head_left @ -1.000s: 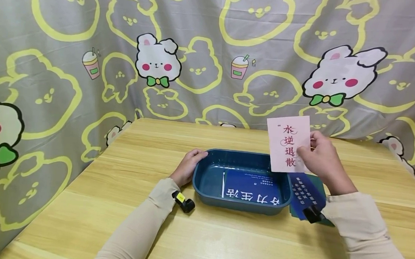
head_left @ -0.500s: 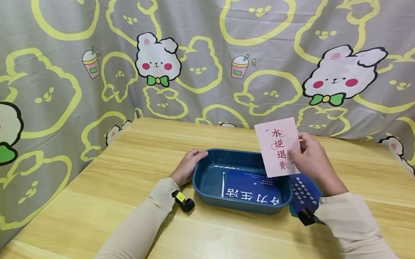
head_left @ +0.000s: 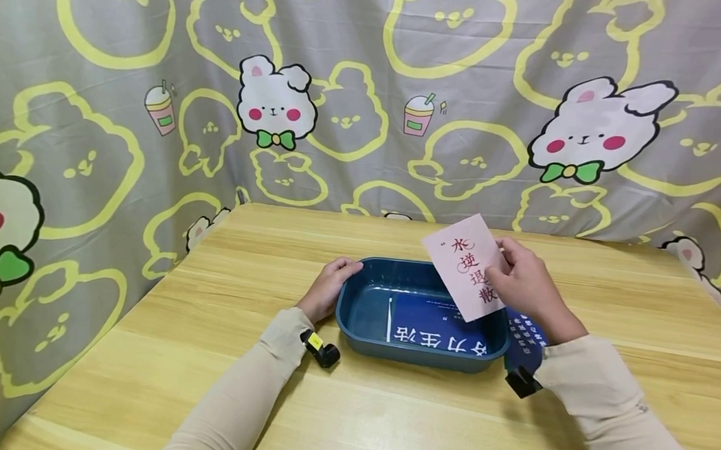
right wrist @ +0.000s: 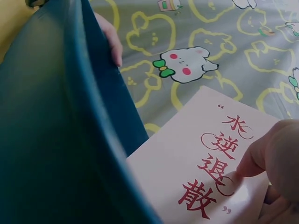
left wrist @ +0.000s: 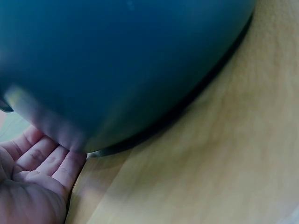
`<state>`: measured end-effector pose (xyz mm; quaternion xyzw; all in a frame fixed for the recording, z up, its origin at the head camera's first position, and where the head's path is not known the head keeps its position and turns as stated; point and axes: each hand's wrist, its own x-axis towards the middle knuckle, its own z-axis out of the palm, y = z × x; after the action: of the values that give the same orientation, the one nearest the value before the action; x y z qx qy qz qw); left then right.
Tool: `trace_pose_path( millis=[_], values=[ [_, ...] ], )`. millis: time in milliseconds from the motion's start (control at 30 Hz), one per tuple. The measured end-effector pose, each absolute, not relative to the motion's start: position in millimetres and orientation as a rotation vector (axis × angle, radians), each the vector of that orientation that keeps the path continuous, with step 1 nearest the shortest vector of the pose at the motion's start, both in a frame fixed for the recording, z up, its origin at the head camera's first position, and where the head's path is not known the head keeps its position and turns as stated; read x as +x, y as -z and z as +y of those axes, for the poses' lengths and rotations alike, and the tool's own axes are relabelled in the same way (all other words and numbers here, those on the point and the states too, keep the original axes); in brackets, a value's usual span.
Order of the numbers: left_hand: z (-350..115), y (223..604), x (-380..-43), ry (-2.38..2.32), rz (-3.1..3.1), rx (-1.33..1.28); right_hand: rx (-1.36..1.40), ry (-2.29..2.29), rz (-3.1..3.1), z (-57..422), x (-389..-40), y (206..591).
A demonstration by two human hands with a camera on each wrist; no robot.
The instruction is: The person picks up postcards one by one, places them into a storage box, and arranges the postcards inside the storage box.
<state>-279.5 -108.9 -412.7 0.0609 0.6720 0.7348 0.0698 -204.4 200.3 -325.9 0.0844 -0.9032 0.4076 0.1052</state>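
Note:
A dark teal plastic basin stands on the table. My left hand grips its left end, a digit over the rim; in the left wrist view the fingers lie against the outer wall. My right hand pinches a pink card with red Chinese characters, thumb on the printed face. Tilted, the card hangs above the basin's right part and hides some of that rim. Inside the basin lies a blue card with white lettering, upside down from here.
Right of the basin, another blue card with white text lies partly under my right wrist. The wooden table ends at a grey curtain with rabbit prints. Each wrist carries a small black camera.
My right hand has moved left and slightly down with the pink card, which has tilted more, its top leaning left. My left hand stays on the basin.

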Motion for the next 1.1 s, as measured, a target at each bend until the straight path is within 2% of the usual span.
trace_pose_path(
  millis=[600,1100],
  values=[
    [-109,412,-279,-2.212,2.017,0.176,0.407,-1.031,-2.653,186,-205,338],
    [-110,412,-278,-2.218,2.012,0.19,0.756,-0.865,-2.755,175,-207,346]
  ],
)
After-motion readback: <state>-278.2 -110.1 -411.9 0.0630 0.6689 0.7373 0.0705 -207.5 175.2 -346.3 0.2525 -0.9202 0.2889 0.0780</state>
